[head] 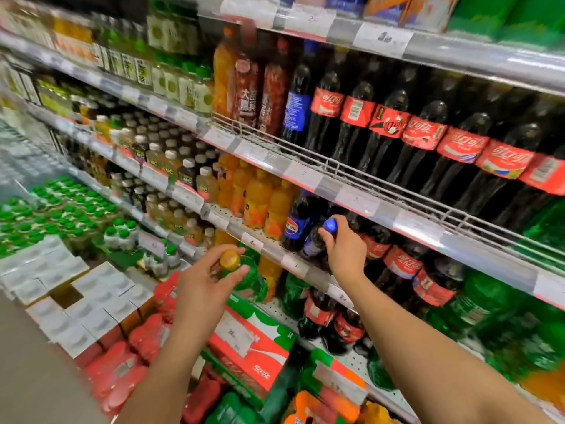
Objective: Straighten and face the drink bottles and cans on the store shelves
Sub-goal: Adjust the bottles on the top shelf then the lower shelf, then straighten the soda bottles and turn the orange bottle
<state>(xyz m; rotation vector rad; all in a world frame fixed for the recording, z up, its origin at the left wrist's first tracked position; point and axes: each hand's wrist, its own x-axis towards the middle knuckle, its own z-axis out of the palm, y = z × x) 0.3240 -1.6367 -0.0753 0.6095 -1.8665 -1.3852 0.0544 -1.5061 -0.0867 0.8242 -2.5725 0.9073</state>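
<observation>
My left hand (pixel 203 283) grips a green bottle (pixel 249 281) by its neck, just under the yellow cap, and holds it in front of the lower shelf. My right hand (pixel 345 249) grips the top of a dark cola bottle with a blue cap (pixel 330 225); the bottle leans at the front edge of the shelf with the orange drinks. Beside it to the left stands another blue-labelled cola bottle (pixel 298 224). Orange soda bottles (pixel 260 200) fill the shelf to the left, red-labelled cola bottles (pixel 400 264) to the right.
The shelf above holds a long row of large red-labelled cola bottles (pixel 425 136) behind a wire rail. Green bottles (pixel 489 304) stand lower right. Red and green drink cartons (pixel 253 341) and shrink-wrapped packs (pixel 61 221) are stacked on the floor at left.
</observation>
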